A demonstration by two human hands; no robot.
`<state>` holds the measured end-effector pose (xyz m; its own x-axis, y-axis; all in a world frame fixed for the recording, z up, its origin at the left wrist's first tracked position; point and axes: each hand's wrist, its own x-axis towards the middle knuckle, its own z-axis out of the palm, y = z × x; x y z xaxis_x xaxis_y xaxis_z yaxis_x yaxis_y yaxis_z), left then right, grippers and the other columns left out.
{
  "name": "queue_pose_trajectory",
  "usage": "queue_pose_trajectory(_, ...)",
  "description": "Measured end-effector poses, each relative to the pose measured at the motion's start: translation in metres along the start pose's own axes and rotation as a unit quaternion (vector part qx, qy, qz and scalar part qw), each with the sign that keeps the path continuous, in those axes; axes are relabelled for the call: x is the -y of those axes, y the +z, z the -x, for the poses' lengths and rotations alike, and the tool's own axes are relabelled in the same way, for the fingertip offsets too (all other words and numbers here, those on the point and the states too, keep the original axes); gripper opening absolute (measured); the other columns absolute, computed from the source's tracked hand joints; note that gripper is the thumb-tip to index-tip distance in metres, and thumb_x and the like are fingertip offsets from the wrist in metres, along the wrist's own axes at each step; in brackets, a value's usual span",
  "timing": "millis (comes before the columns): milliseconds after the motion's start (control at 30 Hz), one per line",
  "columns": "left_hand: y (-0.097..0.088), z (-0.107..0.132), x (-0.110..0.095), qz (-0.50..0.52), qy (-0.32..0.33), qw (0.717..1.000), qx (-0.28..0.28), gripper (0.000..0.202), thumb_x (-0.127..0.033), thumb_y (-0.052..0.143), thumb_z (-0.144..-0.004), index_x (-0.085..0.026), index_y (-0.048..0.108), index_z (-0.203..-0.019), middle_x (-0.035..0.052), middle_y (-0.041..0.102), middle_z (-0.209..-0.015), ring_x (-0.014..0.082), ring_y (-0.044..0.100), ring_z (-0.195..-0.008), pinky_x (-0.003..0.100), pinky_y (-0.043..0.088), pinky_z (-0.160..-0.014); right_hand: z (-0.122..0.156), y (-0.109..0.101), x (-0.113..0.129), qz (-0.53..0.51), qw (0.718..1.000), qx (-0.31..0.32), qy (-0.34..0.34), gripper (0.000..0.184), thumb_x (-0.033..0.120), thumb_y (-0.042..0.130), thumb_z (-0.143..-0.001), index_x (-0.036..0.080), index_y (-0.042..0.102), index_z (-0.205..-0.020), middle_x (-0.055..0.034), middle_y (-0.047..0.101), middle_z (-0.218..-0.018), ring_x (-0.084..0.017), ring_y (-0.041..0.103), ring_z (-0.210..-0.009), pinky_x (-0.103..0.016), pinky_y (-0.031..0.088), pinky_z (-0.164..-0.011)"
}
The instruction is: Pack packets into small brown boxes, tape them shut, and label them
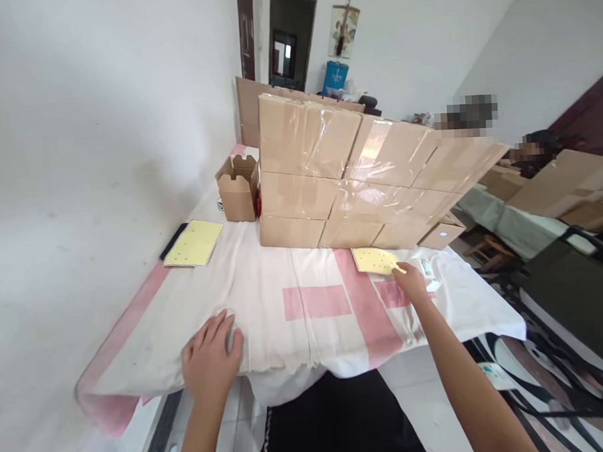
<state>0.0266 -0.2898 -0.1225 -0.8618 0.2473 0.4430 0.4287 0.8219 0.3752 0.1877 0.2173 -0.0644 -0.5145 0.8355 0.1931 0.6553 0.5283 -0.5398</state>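
1. Left edge of the table: the left yellow sheet (193,244) lies with its long axis running near to far, its far end leaning right. Small dark dots mark its pale face, and a black object (172,243) shows along its left side.
2. Near left, I have my left hand (213,350) palm down on the white tablecloth (263,274), fingers loosely spread toward the far side and thumb apart; what is under the palm is hidden from me.
3. Far left, an open carton (236,202) stands upright just beside the box wall.
4. Far centre, the box wall (362,173), taped cardboard stacked three high, blocks my view of the surface behind it.
5. Right of centre, just on the near side of the wall, the right yellow sheet (373,260) has its long axis running left to right, its right end slanting slightly nearer. It is pale and dotted; whether it lies flat, I cannot tell.
6. My right hand (411,281) pinches that right end between thumb and fingers.
7. Farther right, I see a clear plastic item (428,270) just beside that hand, a small labelled box (442,233) at the wall's foot and a person (535,152) beyond.
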Motion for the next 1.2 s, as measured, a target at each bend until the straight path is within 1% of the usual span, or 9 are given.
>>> queue_pose_trajectory(133,0.000,0.001,-0.001,-0.013,0.009,1.000,0.002,0.037,-0.036,0.043,-0.098,-0.024,0.067,-0.124,0.0043,0.066,-0.141,0.0270,0.058,-0.129,0.045,0.037,-0.105,0.004,-0.001,0.003,0.054,0.996,0.040,-0.056,0.059,0.025,0.057,-0.078,0.016,0.064,-0.136,-0.0146,0.056,-0.149,-0.036,0.048,-0.137,-0.051,0.039,-0.113)
queue_pose_trajectory(300,0.000,0.000,-0.003,-0.029,0.008,0.999,-0.013,0.036,-0.036,0.043,-0.098,-0.025,0.066,-0.123,0.0034,0.066,-0.140,0.0269,0.059,-0.127,0.045,0.037,-0.103,-0.016,0.003,0.005,0.184,0.957,0.168,-0.147,0.074,0.021,0.055,-0.081,0.023,0.044,-0.155,-0.0109,0.032,-0.167,-0.042,0.020,-0.152,-0.064,0.027,-0.116)
queue_pose_trajectory(433,-0.002,-0.001,-0.008,-0.036,-0.006,0.999,-0.014,0.036,-0.038,0.043,-0.097,-0.027,0.067,-0.122,0.0014,0.067,-0.139,0.0269,0.061,-0.124,0.044,0.039,-0.103,-0.051,0.008,0.008,0.199,0.940,0.230,-0.153,0.065,0.022,0.043,-0.093,0.018,0.038,-0.158,-0.0136,0.041,-0.162,-0.039,0.026,-0.151,-0.060,0.028,-0.117)
queue_pose_trajectory(533,-0.002,-0.002,-0.009,-0.040,-0.024,0.999,-0.008,0.036,-0.040,0.044,-0.097,-0.028,0.067,-0.122,0.0001,0.066,-0.140,0.0270,0.061,-0.125,0.044,0.039,-0.104,-0.073,0.007,0.014,0.204,0.930,0.258,-0.162,0.064,0.028,0.054,-0.091,0.018,0.044,-0.153,-0.0162,0.045,-0.157,-0.041,0.033,-0.146,-0.059,0.030,-0.115)
queue_pose_trajectory(700,0.001,-0.003,-0.007,-0.041,-0.034,0.999,0.009,0.038,-0.044,0.043,-0.096,-0.029,0.068,-0.120,-0.0008,0.066,-0.141,0.0269,0.061,-0.126,0.044,0.039,-0.106,-0.079,-0.005,0.021,0.199,0.918,0.287,-0.189,0.035,0.024,0.065,-0.082,0.016,0.068,-0.116,-0.0142,0.067,-0.119,-0.035,0.056,-0.118,-0.048,0.041,-0.103)
queue_pose_trajectory(800,0.000,-0.003,-0.009,-0.041,-0.037,0.998,0.003,0.038,-0.044,0.042,-0.096,-0.029,0.067,-0.121,-0.0005,0.065,-0.141,0.0271,0.061,-0.127,0.045,0.039,-0.107,-0.067,-0.021,0.021,0.179,0.919,0.291,-0.198,0.011,0.022,0.058,-0.086,0.017,0.066,-0.090,-0.0100,0.069,-0.100,-0.025,0.062,-0.092,-0.036,0.046,-0.086)
queue_pose_trajectory(900,-0.003,-0.004,-0.015,-0.040,-0.046,0.998,0.003,0.039,-0.044,0.042,-0.096,-0.029,0.067,-0.121,0.0009,0.065,-0.142,0.0285,0.060,-0.127,0.046,0.040,-0.108,-0.046,-0.048,0.016,0.153,0.928,0.276,-0.198,0.013,0.026,0.049,-0.093,0.019,0.058,-0.086,-0.0071,0.067,-0.092,-0.020,0.060,-0.081,-0.030,0.043,-0.071)
queue_pose_trajectory(1100,-0.005,-0.004,-0.021,-0.035,-0.050,0.998,0.007,0.039,-0.044,0.042,-0.096,-0.029,0.067,-0.122,0.0022,0.065,-0.141,0.0294,0.059,-0.130,0.048,0.038,-0.111,0.025,-0.110,0.007,0.227,0.946,0.065,-0.222,0.017,0.026,0.039,-0.100,0.018,0.054,-0.097,-0.0093,0.063,-0.094,-0.020,0.057,-0.074,-0.031,0.034,-0.060)
queue_pose_trajectory(1200,-0.005,-0.003,-0.022,-0.036,-0.051,0.998,0.003,0.040,-0.044,0.042,-0.097,-0.028,0.067,-0.123,0.0030,0.065,-0.142,0.0295,0.058,-0.131,0.048,0.038,-0.112,0.061,-0.104,0.009,0.273,0.917,0.103,-0.270,0.017,0.017,0.041,-0.097,0.016,0.057,-0.102,-0.0135,0.065,-0.107,-0.026,0.062,-0.093,-0.032,0.041,-0.066)
